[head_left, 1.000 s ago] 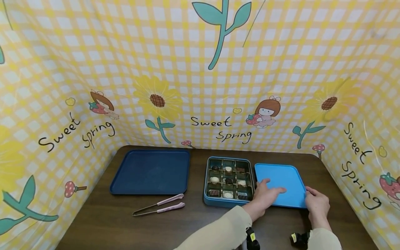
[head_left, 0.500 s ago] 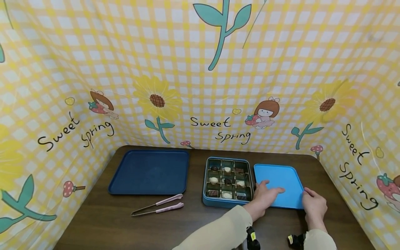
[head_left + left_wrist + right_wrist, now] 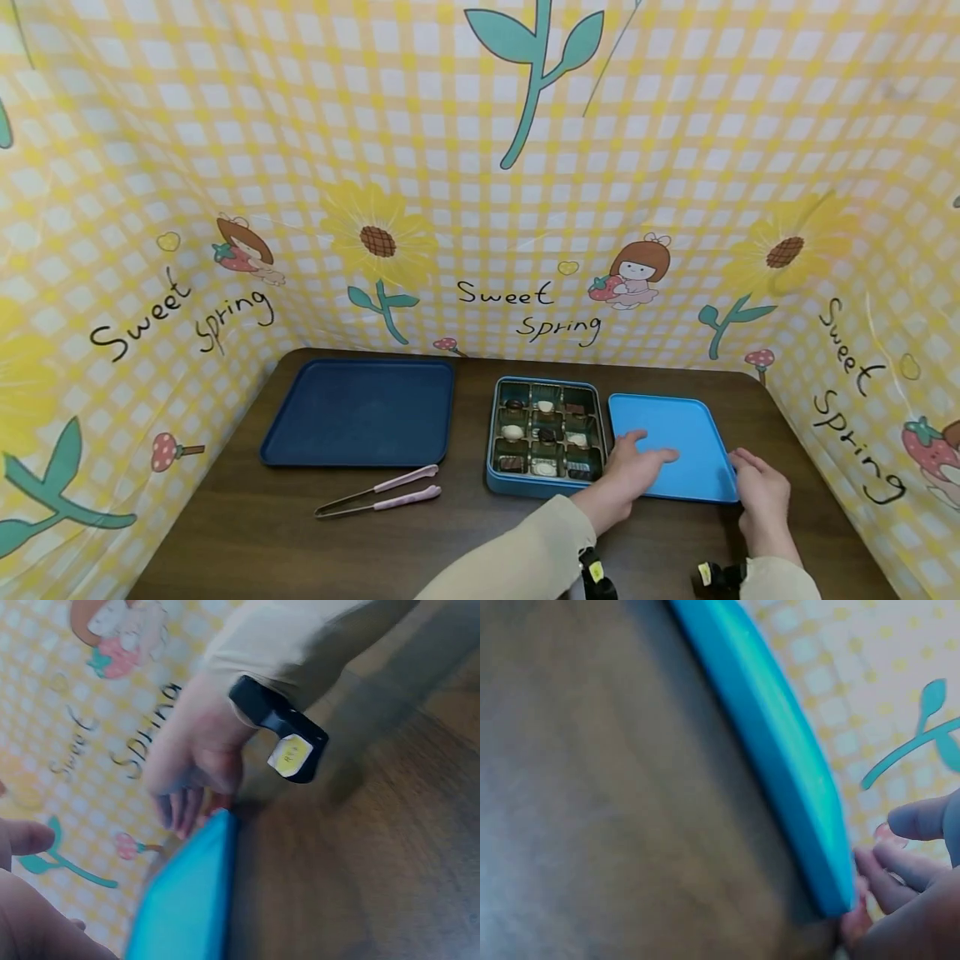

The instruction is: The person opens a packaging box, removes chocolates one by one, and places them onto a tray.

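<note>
A light blue square lid [image 3: 693, 433] lies flat on the table beside a blue box [image 3: 525, 487] of chocolates. Over the lid's left side my left hand [image 3: 626, 475] spreads its fingers, thumb pointing across the surface and fingertips by the gap next to the box. My right hand [image 3: 763, 496] is at the lid's near right corner, fingertips right at its edge. In the right wrist view the thumb of the right hand [image 3: 922, 900] stands off the lid [image 3: 772, 750], with the other fingers beside the corner. The left wrist view shows the right hand's fingers [image 3: 180, 810] pointing down there.
At the back left lies a dark blue tray [image 3: 360, 417]. Tongs [image 3: 397, 492] with pink handles rest in front of it. Several compartments in the box hold dark and white chocolates [image 3: 543, 467]. Checked yellow cloth [image 3: 480, 208] walls the dark wooden table [image 3: 300, 558].
The right hand has drawn slightly right, loosening from the lid's edge, so the near right corner now shows. The left hand has shifted a little left.
</note>
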{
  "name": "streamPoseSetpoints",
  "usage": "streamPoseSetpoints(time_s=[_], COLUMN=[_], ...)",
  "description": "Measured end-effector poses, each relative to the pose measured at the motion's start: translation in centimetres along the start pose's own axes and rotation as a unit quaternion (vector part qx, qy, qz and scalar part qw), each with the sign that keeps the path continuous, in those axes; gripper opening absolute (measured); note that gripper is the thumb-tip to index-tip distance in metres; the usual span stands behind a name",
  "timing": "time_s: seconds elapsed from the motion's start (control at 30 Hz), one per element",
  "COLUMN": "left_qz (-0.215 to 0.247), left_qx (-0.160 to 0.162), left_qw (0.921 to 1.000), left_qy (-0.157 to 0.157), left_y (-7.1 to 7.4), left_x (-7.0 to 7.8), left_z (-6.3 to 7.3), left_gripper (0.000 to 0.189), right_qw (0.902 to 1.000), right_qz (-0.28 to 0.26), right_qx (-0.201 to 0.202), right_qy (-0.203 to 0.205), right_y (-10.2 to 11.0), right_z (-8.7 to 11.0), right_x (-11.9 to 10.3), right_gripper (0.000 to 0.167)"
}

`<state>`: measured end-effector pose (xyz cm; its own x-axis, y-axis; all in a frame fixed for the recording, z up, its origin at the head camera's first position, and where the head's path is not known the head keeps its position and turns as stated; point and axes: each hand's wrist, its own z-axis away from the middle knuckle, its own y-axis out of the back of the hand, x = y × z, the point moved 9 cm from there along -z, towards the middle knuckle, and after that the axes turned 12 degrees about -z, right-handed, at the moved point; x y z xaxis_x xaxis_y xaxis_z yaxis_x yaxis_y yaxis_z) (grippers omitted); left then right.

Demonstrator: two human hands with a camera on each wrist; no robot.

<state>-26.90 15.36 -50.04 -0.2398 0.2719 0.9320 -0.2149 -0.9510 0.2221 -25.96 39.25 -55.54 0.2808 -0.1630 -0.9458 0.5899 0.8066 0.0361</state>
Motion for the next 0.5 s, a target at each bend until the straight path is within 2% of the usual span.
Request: streamPoseSetpoints(time_s=[0.13, 0.27, 0.4, 0.5], left_qz=[-0.002, -0.013, -0.037, -0.046], left_qx=[-0.016, -0.02, -0.009, -0.003], left_qw=[0.9995, 0.998, 0.9942, 0.9915], left_qy=[-0.026, -0.058, -0.1, -0.122], left_y=[1.2, 3.2, 5.3, 6.8], left_x=[1.7, 4.0, 6.1, 6.9], left_z=[0.7, 1.4, 2.2, 2.7], left_gripper=[0.05, 0.051, 0.054, 0.055], right_qw=[0.9999, 0.9997, 0.9985, 0.9964], right_qz=[-0.003, -0.006, 0.001, 0.011], right_qx=[-0.011, -0.011, -0.032, -0.054], right_qy=[0.005, 0.023, 0.043, 0.064], right_y=[-0.3, -0.7, -2.3, -3.9], right_z=[0.9, 2.1, 3.6, 5.0], right_x=[-1.3, -3.1, -5.1, -6.7], right_gripper=[0.062, 0.061, 0.061, 0.061])
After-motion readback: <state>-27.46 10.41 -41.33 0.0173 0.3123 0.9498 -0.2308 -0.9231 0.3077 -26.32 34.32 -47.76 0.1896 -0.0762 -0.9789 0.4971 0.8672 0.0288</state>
